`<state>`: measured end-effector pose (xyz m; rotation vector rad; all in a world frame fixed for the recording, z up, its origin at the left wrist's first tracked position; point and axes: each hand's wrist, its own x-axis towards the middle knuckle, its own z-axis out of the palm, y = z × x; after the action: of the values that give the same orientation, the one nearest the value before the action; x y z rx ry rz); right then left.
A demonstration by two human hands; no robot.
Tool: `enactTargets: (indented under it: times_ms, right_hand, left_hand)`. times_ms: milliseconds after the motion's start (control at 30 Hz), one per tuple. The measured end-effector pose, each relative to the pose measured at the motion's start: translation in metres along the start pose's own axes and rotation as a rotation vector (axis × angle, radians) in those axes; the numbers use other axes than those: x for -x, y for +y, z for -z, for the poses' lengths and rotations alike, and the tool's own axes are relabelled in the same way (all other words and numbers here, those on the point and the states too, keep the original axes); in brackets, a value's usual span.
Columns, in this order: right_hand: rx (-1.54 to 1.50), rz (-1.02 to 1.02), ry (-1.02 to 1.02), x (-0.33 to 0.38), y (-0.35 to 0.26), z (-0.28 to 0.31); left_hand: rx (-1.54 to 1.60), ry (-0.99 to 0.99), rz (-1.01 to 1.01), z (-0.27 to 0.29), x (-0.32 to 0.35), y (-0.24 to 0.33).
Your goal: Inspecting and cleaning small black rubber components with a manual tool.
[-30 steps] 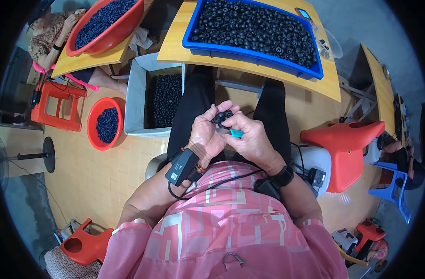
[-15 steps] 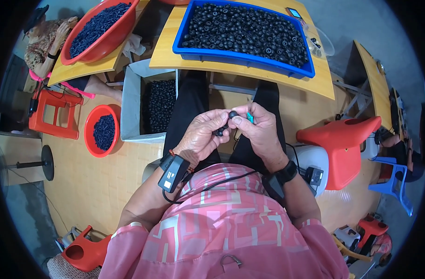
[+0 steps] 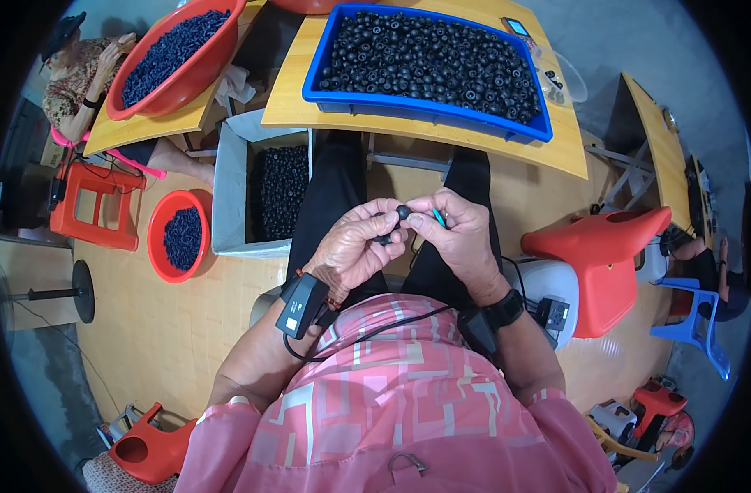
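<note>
Over my lap, my left hand (image 3: 352, 246) pinches a small round black part (image 3: 403, 212) between thumb and forefinger. Its other fingers curl around more black pieces (image 3: 383, 239), partly hidden. My right hand (image 3: 464, 240) is closed on a small green tool (image 3: 439, 218) whose tip I cannot make out. The right thumb and forefinger are right beside the round part; whether they touch it is unclear. Beyond my hands, a blue tray (image 3: 429, 109) heaped with similar black parts stands on a yellow table (image 3: 568, 156).
A grey-white box (image 3: 231, 189) of black parts stands left of my legs. Red basins (image 3: 178, 271) hold dark slender pieces, one on the floor, one on a table. A red stool (image 3: 104, 238) and red chair (image 3: 593, 263) flank me. A person (image 3: 83, 90) sits far left.
Both hands have lowered slightly and shifted left with the round black part. The green tool has turned and shows narrower.
</note>
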<state>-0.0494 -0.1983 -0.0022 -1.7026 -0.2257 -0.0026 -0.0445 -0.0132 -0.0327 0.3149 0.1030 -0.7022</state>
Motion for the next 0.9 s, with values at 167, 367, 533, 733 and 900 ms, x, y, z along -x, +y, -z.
enactTargets:
  times_ms: [167, 367, 533, 733, 900]
  right_hand:
    - [-0.131, -0.03, 0.021, 0.002, 0.002, -0.006]
    - [0.063, -0.031, -0.03, 0.001, -0.011, 0.0]
    - [-0.046, -0.194, -0.06, 0.001, -0.015, 0.002]
    - [-0.079, -0.197, -0.056, 0.0, -0.013, 0.001]
    - [-0.081, -0.167, -0.024, 0.0, -0.014, 0.006]
  left_hand:
    - [-0.013, 0.05, -0.02, -0.001, 0.001, 0.0]
    - [-0.065, 0.05, -0.023, 0.003, 0.001, 0.001]
    - [-0.069, 0.039, -0.016, 0.005, 0.0, 0.001]
    - [-0.024, 0.045, -0.007, 0.005, 0.0, -0.001]
    - [0.031, 0.055, -0.044, 0.002, 0.001, -0.002]
